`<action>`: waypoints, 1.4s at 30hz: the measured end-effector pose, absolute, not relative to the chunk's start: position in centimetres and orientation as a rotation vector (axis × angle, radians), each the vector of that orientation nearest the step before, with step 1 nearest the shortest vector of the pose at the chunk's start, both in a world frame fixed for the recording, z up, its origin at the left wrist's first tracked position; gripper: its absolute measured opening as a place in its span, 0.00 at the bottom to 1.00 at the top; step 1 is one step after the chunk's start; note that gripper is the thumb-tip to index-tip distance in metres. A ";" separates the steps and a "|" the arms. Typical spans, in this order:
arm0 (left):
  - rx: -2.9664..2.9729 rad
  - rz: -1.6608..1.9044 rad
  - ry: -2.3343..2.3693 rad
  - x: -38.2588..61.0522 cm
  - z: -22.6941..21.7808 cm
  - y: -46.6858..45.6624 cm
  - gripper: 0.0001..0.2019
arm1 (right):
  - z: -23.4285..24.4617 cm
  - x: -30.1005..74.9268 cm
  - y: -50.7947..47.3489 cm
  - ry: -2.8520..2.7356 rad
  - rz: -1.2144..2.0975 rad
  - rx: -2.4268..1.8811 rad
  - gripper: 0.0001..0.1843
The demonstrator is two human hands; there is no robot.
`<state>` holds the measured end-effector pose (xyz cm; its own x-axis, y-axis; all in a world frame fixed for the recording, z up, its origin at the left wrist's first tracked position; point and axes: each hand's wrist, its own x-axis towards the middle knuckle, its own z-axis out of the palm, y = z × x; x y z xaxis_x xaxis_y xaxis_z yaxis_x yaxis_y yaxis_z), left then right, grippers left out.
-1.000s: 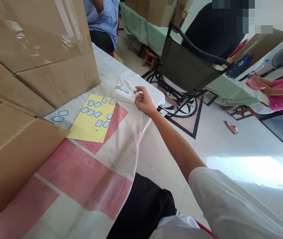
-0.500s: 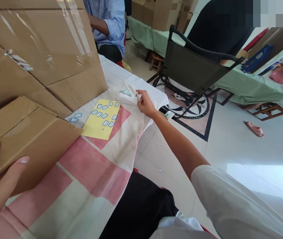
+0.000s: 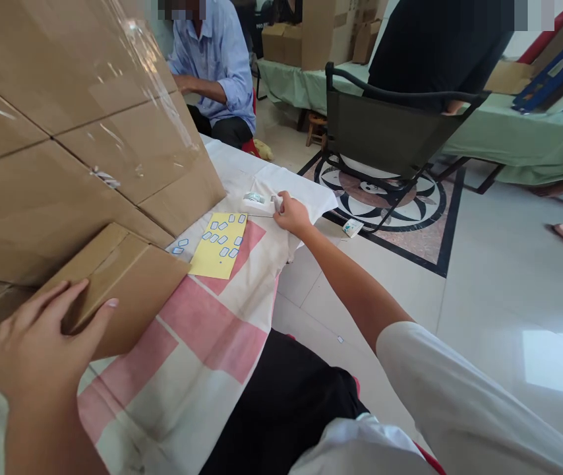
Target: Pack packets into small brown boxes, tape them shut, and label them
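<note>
My left hand (image 3: pixel 44 336) grips a small closed cardboard box (image 3: pixel 138 290), fingers over its top and thumb along its side. At the table's far end stands a white tape dispenser (image 3: pixel 256 206) with a roll of clear tape (image 3: pixel 254 197) in it. My right hand (image 3: pixel 292 214) is at the dispenser's right end, its fingers pinched together at the tape's end; the strip itself is hard to make out. Between the hands lies a yellow sheet (image 3: pixel 217 267) with several blue-edged white stickers. A couple of similar stickers (image 3: pixel 180 245) lie beside it, near the box.
Large taped cartons (image 3: pixel 113 152) are stacked along the table's left side. A pink and white cloth (image 3: pixel 222 316) covers the table. Across from me sits a person in a blue shirt (image 3: pixel 217 66). Another person sits in a dark folding chair (image 3: pixel 385 132) on the right.
My view has shifted left, so more of my left hand and the box shows. My right hand stays at the dispenser, its fingers now drawn closer together.
</note>
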<state>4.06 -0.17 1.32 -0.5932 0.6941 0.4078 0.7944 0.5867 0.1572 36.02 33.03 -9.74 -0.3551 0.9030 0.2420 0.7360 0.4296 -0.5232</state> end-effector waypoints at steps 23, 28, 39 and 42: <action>-1.479 -0.099 -2.506 4.4 3.1 0.0 0.30 | -9.2 36.2 33.9 -2.102 0.548 -1.435 0.04; -1.594 -0.860 -1.948 13.8 1.6 6.4 0.12 | -9.5 35.9 33.4 -2.099 0.452 -1.502 0.05; -2.052 -1.350 -2.113 23.7 -7.9 26.7 0.10 | -8.7 35.8 32.8 -2.184 0.164 -1.648 0.06; -1.934 -1.414 -2.243 22.8 -9.0 27.1 0.11 | -9.4 35.7 33.3 -2.172 0.117 -1.654 0.04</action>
